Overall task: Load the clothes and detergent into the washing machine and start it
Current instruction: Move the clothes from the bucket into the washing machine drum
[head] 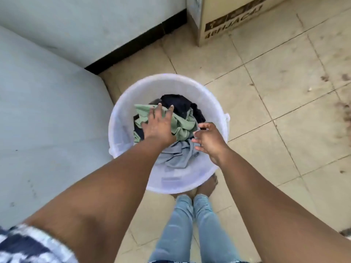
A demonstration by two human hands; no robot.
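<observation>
From the head camera, a white plastic bucket (131,103) stood on the tiled floor (275,103) just in front of the person's bare feet, holding a heap of clothes: a green garment (183,126) on top, a dark navy one (178,103) behind it and a pale blue-grey one (176,154) nearest the person. The left hand (158,124) lay on the green garment with its fingers spread and fairly straight, pressing rather than clutching, while the right hand (209,139) hovered over the bucket's right side, its fingers loosely curled and gripping nothing. A flat pale grey surface (47,111) filled the left side of the view, and a cardboard box (228,18) sat on the floor well beyond the bucket.
</observation>
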